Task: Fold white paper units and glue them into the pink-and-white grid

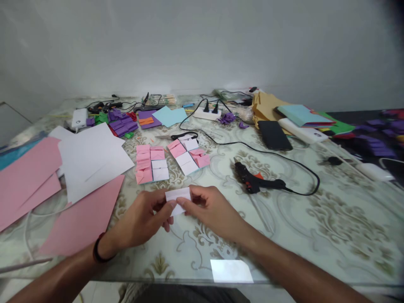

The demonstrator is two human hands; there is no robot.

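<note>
White paper piece [178,195]: pinching it with left hand [142,215] and right hand [217,211] above the bench [303,240], toward its front edge.

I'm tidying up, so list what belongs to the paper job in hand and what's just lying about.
Likely belongs:
small white paper, held by left hand and right hand
pink-and-white panels
white sheet
glue gun, set down

Probably lying about:
black phone
purple scraps

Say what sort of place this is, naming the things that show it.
Probably a craft table set against a wall; whether at home or in a workshop, I cannot tell. The held paper, scissors and glue gun suggest it.
</note>
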